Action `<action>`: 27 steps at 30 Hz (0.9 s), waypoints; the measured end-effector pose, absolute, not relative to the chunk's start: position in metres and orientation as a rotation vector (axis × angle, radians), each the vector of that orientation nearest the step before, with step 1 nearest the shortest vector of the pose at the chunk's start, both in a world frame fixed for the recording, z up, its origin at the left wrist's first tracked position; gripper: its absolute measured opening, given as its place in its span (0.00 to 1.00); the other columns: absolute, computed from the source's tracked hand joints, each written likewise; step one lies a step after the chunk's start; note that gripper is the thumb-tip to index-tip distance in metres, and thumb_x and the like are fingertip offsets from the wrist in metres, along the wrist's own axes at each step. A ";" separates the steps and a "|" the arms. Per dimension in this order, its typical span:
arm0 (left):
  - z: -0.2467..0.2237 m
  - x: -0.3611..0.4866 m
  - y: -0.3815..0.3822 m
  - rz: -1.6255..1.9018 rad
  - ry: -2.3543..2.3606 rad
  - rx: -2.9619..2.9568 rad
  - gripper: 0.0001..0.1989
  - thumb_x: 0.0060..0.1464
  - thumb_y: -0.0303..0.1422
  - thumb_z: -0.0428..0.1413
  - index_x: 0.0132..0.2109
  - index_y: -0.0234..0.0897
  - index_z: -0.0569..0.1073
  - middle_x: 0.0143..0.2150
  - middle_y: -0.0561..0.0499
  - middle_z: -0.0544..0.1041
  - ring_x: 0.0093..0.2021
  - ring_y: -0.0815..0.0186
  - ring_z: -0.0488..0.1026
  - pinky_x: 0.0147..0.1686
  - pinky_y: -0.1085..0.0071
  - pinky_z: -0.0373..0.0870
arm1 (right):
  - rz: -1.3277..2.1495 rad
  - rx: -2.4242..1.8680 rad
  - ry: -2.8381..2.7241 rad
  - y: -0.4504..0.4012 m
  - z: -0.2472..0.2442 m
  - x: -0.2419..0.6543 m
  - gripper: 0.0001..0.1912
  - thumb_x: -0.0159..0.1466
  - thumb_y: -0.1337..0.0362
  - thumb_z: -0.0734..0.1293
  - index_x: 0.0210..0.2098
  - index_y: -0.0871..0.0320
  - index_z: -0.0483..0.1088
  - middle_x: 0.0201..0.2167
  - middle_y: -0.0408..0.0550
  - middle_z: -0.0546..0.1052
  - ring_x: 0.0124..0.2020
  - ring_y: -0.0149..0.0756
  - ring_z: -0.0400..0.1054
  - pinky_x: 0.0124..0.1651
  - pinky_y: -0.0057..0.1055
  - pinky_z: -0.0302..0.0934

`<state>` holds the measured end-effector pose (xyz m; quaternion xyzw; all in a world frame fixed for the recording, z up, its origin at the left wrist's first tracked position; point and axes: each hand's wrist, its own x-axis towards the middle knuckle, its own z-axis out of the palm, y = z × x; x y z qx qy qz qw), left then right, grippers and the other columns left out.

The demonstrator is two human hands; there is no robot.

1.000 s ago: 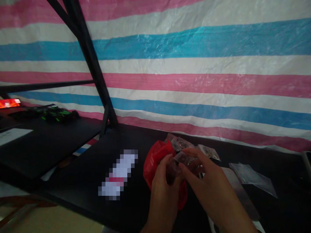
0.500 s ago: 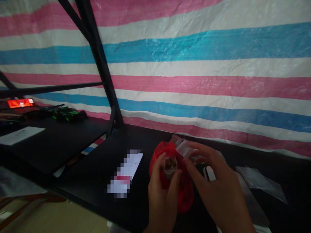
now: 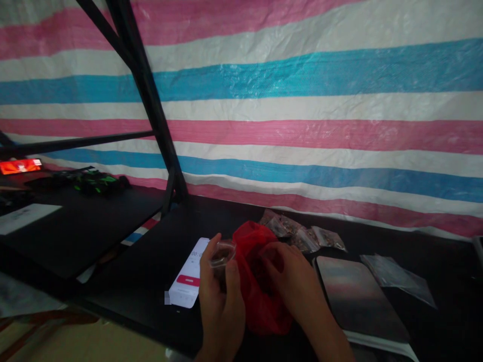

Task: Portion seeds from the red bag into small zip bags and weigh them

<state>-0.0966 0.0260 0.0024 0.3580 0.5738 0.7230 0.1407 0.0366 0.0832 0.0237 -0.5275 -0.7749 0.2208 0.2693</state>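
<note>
A small clear container [image 3: 222, 253] with brownish contents is held upright by my left hand [image 3: 222, 296], its fingers wrapped round the sides. Beside it a red mesh bag [image 3: 251, 241] lies on the black table [image 3: 151, 266], its opening spread. My right hand [image 3: 289, 274] reaches into the mouth of the bag with fingers bent together; what they grip, if anything, is hidden. Several small clear bags [image 3: 302, 237] with small brownish pieces lie behind the red bag.
A lit phone [image 3: 187, 281] lies left of my left hand. A flat grey-topped device [image 3: 358, 291] and flat clear bags [image 3: 400, 279] are at the right. Farther left are a green and black object [image 3: 96, 182], a white sheet [image 3: 28, 217] and a black frame post [image 3: 151, 105].
My left hand has moved left with the container, away from the red bag. My right hand has left a small clear bag at the back and moved down into the red bag.
</note>
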 end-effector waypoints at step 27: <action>-0.003 -0.081 0.035 1.909 1.637 0.453 0.23 0.66 0.51 0.55 0.60 0.44 0.71 0.53 0.46 0.78 0.51 0.54 0.78 0.56 0.52 0.74 | 1.318 -1.251 -1.560 0.084 0.017 0.028 0.12 0.67 0.59 0.67 0.43 0.57 0.80 0.38 0.51 0.87 0.40 0.44 0.82 0.43 0.36 0.72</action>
